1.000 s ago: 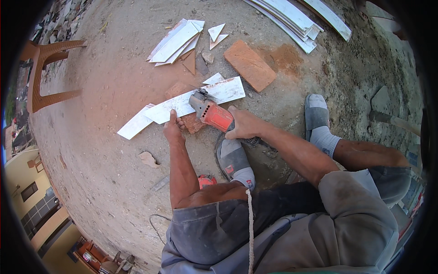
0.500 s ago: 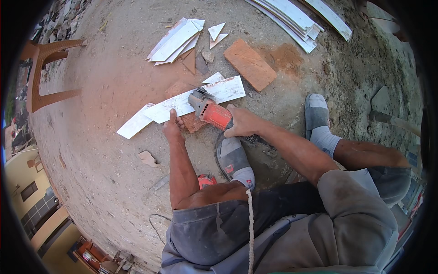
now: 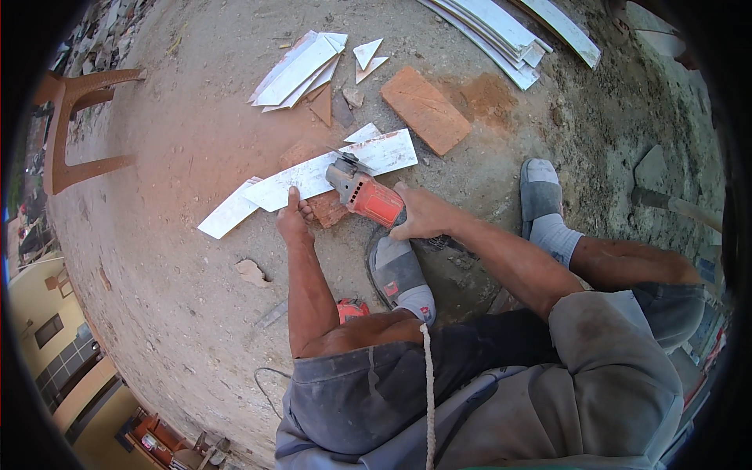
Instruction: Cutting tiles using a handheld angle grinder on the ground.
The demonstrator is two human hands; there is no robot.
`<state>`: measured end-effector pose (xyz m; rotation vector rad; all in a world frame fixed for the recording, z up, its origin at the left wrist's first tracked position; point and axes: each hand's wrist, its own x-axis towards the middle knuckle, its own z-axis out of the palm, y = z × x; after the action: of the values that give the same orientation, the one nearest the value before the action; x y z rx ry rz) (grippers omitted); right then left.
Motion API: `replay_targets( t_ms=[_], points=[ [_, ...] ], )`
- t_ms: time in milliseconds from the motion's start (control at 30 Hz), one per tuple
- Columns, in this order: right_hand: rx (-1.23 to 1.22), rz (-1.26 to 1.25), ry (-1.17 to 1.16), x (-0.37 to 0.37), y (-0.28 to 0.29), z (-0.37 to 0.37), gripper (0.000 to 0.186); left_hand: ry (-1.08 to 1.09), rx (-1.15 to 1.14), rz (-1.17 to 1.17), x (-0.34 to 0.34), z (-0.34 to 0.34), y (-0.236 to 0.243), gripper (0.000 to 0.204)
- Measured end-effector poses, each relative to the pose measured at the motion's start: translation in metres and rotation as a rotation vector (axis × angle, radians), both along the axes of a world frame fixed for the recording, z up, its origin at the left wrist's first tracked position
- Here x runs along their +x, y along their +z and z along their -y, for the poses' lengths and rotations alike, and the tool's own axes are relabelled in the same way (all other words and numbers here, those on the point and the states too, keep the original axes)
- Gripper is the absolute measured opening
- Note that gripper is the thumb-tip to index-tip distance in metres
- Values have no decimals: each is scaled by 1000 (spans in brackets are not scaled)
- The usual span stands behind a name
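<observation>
My right hand is wrapped round the rear of a red and grey angle grinder. The grinder's disc lies over a long white tile strip, apparently touching it; the exact contact is hidden by the guard. Beneath the strip, a reddish brick props it off the ground. My left hand grips the strip's near edge, thumb on top and fingers curled under. A cut white tile piece lies at the strip's left end, and a small white offcut sits just behind it.
Beyond the strip lie a pile of white tile pieces, two triangular offcuts and an orange brick. Stacked strips are at the far right. A brown plastic chair stands left, a trowel-like tool right. My sandalled feet flank the spot.
The whole view has shifted slightly. The grinder has stayed at nearly the same place on the strip, and both hands keep their grip.
</observation>
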<state>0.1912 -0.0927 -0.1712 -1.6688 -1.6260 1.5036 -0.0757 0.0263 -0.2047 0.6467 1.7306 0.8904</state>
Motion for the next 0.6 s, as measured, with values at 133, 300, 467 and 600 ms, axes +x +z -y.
replay_targets(
  t_ms=[133, 300, 467, 600],
  points=[
    [4, -6, -8, 3, -4, 6, 74, -4, -7, -5, 2, 0, 2, 36],
    [-22, -12, 2, 4, -4, 6, 78, -11, -2, -2, 2, 0, 3, 35],
    [-10, -14, -7, -1, 5, -2, 69, 5, 4, 2, -3, -1, 2, 34],
    [4, 12, -4, -2, -3, -7, 69, -9, -1, 6, 3, 0, 1, 35]
  ],
)
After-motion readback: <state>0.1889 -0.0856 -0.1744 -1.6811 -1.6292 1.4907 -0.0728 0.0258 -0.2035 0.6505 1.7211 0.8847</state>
